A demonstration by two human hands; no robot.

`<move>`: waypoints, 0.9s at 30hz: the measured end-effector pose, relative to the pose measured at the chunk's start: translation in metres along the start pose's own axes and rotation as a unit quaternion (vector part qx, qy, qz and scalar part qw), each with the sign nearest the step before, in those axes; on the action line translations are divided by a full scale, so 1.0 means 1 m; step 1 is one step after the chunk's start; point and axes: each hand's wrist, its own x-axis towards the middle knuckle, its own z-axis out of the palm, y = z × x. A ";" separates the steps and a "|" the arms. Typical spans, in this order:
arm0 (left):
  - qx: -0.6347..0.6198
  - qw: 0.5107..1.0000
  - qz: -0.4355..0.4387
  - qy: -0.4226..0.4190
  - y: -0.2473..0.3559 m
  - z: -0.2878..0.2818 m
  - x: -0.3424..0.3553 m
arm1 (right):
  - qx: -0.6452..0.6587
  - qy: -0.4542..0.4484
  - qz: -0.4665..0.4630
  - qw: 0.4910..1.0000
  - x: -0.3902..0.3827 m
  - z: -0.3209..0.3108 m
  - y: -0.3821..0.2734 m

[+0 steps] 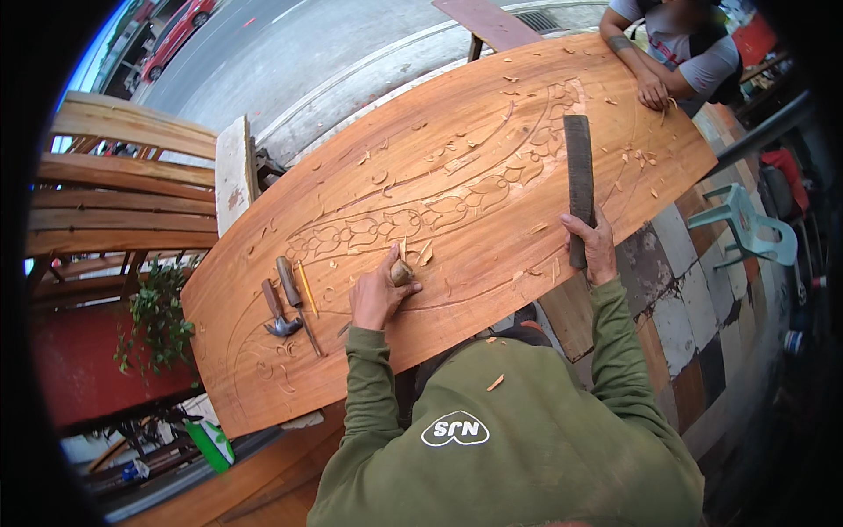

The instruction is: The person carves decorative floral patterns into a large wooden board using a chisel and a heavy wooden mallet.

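Left hand wrapped round a round-ended tool, probably a gouge or chisel; butt faces up, cutting end not clear. Right hand gripping a long dark bar near its lower end, raised, apart from the tool. Wooden panel under both hands, carved floral band just beyond left hand.

Looks like carving with the bar as striker. To do it well: seat the edge on the line, hold the tool firm and low, keep fingers below the butt, strike square with the bar's flat, light taps. Loose shavings sit right by the left hand; brush off so the line shows.

Left of left hand: hammer, dark-handled chisel, yellow pencil; keep left forearm off them. Co-worker's hands rest at the far edge, beyond the right hand; mind the bar's swing.
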 end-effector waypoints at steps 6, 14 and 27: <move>0.000 0.996 -0.077 0.041 0.010 0.014 -0.015 | 0.035 -0.043 0.010 0.998 0.011 -0.017 0.011; -0.045 0.981 -0.157 0.102 0.013 0.033 -0.028 | 0.025 -0.107 0.004 0.994 0.011 -0.023 0.006; -0.095 0.980 -0.155 0.076 0.024 0.017 -0.023 | 0.032 -0.084 0.005 0.996 0.014 -0.025 0.012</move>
